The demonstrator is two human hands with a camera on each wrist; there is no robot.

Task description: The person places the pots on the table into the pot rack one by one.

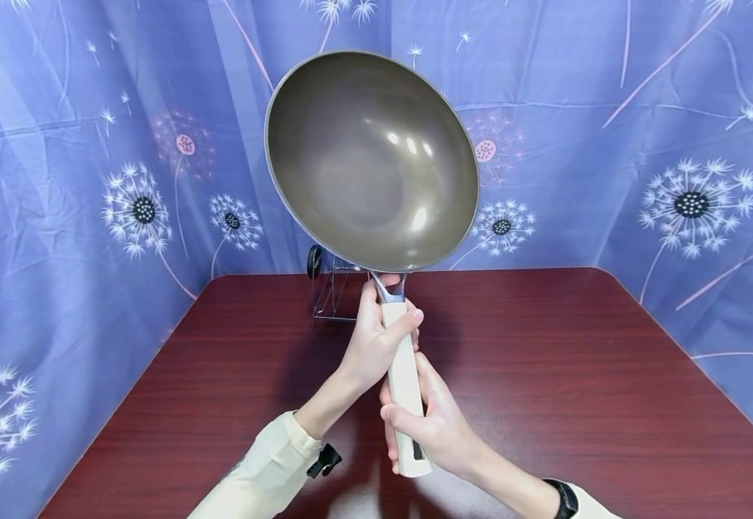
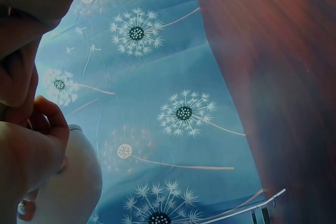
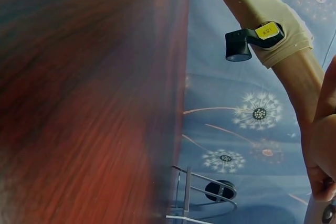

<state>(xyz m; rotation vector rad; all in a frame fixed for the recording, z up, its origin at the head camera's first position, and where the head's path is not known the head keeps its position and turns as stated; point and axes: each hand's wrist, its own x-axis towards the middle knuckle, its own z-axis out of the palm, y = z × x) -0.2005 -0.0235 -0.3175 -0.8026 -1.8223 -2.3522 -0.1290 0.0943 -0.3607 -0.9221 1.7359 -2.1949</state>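
Observation:
A deep frying pan is held up above the table, its grey-brown inside facing the head camera. The cream handle points down toward the person. Up near the metal neck, the left hand grips the handle, thumb across its front. Lower down, the right hand wraps the handle close to its end. In the left wrist view, the pale outside of the pan shows behind fingers. Part of the pan's underside appears at the lower right of the right wrist view.
Behind the pan, partly hidden by it, a metal wire rack with a black oval piece stands on the dark red wooden table. A blue dandelion-print curtain encloses the table's back and sides.

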